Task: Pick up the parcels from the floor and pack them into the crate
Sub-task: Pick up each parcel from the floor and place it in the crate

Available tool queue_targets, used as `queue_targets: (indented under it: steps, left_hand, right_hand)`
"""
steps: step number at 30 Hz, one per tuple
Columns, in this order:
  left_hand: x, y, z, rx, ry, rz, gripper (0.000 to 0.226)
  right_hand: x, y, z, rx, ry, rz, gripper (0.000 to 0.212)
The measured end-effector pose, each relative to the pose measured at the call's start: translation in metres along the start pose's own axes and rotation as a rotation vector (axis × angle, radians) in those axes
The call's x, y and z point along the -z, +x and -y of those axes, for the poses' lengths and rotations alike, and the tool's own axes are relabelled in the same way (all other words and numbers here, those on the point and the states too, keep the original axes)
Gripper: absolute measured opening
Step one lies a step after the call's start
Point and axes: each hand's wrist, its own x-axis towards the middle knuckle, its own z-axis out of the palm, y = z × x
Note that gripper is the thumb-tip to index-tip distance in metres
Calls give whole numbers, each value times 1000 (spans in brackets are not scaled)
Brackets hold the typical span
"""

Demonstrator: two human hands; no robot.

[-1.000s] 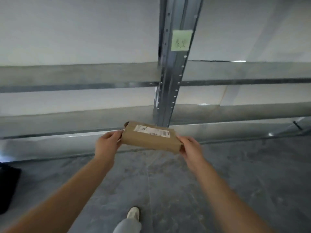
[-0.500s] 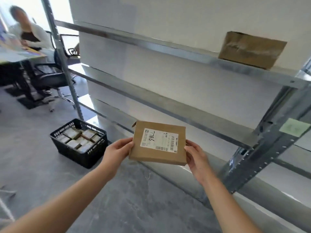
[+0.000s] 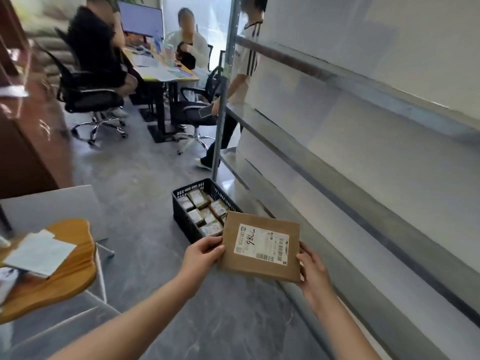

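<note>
Head view: my left grip (image 3: 205,252) and right grip (image 3: 313,271), both bare hands, hold one flat brown parcel (image 3: 261,246) between them in the air above the grey floor (image 3: 140,183). The left grip pinches the parcel's left edge and the right grip clasps its right edge, so neither is free. The parcel faces up towards me, tilted a little, and its white label (image 3: 261,242) carries a barcode and handwritten digits.

Just beyond the parcel the black slatted crate (image 3: 181,216) stands on the floor, its near corner hidden behind the parcel. Several small brown parcels (image 3: 198,201) lie packed inside it. The crate sits beside the foot of a metal upright (image 3: 223,100), part of the shelving (image 3: 337,178) running along my right.

At my left a wooden seat (image 3: 67,276) carries loose papers (image 3: 39,253). Farther back two people sit at a table (image 3: 166,72) with a monitor (image 3: 141,18) on it, and a third person (image 3: 245,61) stands by the upright, holding a phone (image 3: 206,110).
</note>
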Motion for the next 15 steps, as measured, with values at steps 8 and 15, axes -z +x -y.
queue_targets:
  steps: [8,15]
  left_hand:
    - [33,72,11,85,57,-109,16]
    - [27,166,19,172,46,-198,17]
  right_hand:
    - [-78,81,-4,-29,-227,6,36]
    - [-131,195,6,-38,-320,79,31]
